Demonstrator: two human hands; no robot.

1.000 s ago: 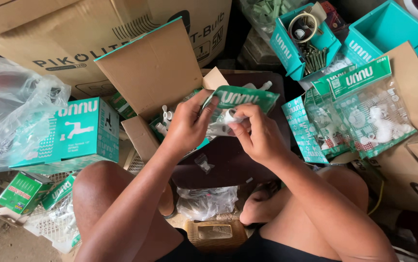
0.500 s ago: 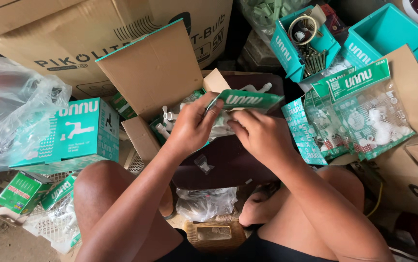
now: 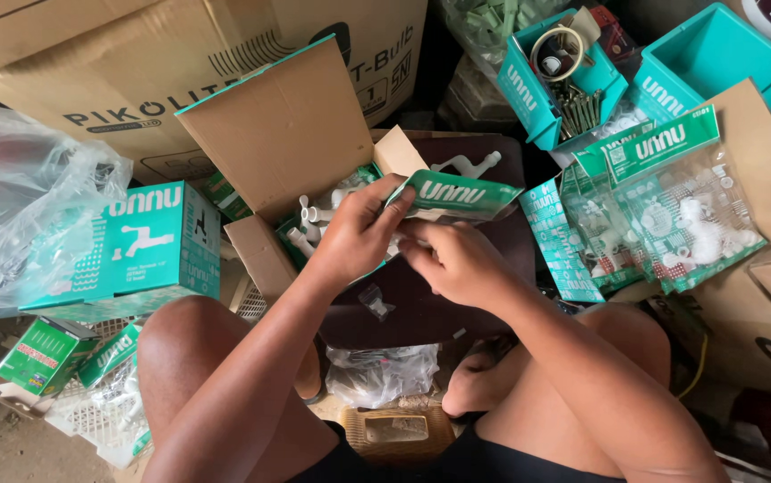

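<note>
Cluttered cardboard boxes [image 3: 287, 134], hands [image 3: 359, 234] pinching glossy teal packet [image 3: 457, 194]

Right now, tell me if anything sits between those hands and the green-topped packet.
Nothing visible does. The left hand already pinches the green-topped packet at its left end, and the right hand is right under it, above the dark board. Whether the right hand touches it is unclear.

Teal-green folded card header with white lettering, on a clear plastic packet [image 3: 457, 197]: held above the dark brown surface, tilted, header up and facing camera. Left hand [image 3: 354, 237] pinches its left end; right hand [image 3: 457, 264] sits under it. Packet contents hidden.
</note>
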